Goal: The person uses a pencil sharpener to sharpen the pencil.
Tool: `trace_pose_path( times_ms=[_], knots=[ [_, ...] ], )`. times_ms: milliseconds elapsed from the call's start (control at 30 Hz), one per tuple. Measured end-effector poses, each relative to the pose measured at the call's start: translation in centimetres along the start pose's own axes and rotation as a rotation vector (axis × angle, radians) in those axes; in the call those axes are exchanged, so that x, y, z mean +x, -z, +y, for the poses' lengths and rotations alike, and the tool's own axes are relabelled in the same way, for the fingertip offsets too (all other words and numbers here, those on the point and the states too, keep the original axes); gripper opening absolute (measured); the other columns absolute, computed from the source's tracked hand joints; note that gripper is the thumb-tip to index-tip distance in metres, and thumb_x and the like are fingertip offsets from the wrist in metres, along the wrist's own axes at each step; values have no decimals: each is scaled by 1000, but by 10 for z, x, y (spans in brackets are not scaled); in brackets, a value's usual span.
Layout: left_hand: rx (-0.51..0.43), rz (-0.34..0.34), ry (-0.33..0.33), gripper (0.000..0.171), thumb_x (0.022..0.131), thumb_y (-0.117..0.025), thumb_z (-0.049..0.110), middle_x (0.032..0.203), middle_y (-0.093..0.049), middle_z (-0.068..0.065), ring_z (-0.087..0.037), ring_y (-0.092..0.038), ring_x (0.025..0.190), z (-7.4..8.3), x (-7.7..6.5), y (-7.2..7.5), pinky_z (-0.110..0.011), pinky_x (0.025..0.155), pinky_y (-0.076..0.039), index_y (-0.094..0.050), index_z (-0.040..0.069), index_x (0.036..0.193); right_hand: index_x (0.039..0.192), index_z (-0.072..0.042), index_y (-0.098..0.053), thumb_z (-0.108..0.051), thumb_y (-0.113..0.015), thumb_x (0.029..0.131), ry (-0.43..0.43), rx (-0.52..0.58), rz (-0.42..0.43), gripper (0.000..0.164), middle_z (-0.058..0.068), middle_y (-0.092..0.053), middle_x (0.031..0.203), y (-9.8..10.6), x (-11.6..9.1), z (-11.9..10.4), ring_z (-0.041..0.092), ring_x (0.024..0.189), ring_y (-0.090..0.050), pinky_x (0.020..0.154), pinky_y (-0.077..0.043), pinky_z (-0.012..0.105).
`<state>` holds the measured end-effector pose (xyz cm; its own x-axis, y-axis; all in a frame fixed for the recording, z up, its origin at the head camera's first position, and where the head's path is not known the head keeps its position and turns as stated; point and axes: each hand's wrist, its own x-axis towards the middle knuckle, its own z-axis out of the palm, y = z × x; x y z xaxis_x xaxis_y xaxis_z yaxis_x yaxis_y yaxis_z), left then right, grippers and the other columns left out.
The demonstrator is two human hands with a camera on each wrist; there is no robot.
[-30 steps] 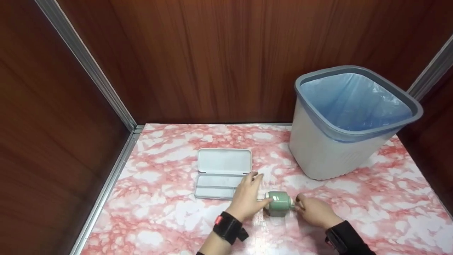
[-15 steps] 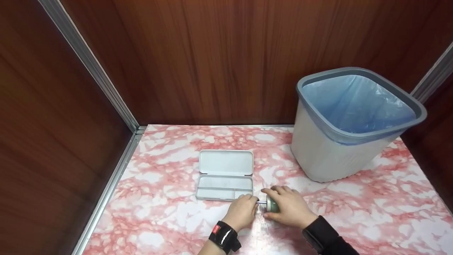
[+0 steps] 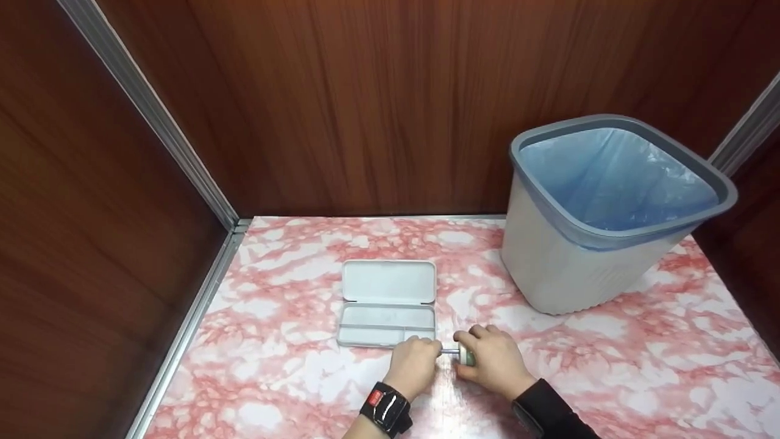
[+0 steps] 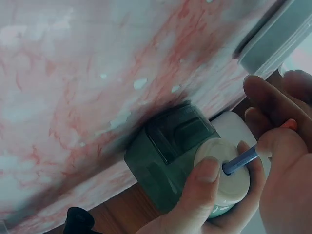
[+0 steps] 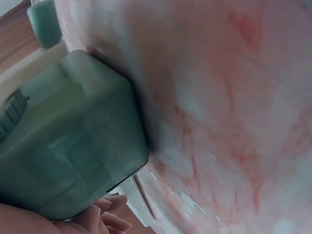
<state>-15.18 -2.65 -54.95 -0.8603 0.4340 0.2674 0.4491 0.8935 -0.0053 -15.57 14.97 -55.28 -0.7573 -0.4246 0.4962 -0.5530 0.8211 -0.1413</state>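
Note:
A green pencil sharpener [image 3: 468,355] with a cream front lies on the table, and my right hand [image 3: 495,361] holds it round the body from the right. In the left wrist view that hand's thumb and a finger press on the cream front [image 4: 234,187]. A blue pencil [image 4: 241,160] is in the sharpener's hole. My left hand [image 3: 415,364] pinches the pencil close to its orange end. The sharpener's green body [image 5: 83,141] fills the left of the right wrist view, with its green crank knob [image 5: 45,23] above. From the head view, most of the sharpener is hidden behind my right hand.
An open pale pencil case [image 3: 372,335] lies just behind my left hand, its lid tipped back. A lined waste bin [image 3: 554,268] stands at the back right. Brown wood-grain panels [image 3: 365,110] enclose the pink-and-white marbled table [image 3: 274,378].
My right hand has gone from the crank end to round the sharpener's body. The left hand has left the sharpener's front and now pinches the pencil.

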Motion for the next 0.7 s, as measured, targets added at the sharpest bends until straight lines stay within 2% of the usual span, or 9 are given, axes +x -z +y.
trace_pose_path(
  times_ms=[333, 700],
  knots=[
    [-6, -36, 47, 11, 66, -72, 17, 61, -64, 10, -12, -50, 54, -7, -2, 6, -24, 46, -36, -65, 24, 69, 93, -21, -62, -38, -77, 55, -9, 4, 14, 44, -2, -56, 71, -4, -1, 2, 21, 62, -49, 52, -40, 34],
    [-25, -9, 55, 14, 64, -72, 13, 60, -64, 12, -12, -51, 53, -14, -3, 3, -25, 45, -34, -66, 25, 68, 94, -21, -63, -35, -78, 56, -20, 8, 1, 42, -2, -57, 72, -3, -2, 1, 20, 63, -49, 52, -40, 34]
  ],
)
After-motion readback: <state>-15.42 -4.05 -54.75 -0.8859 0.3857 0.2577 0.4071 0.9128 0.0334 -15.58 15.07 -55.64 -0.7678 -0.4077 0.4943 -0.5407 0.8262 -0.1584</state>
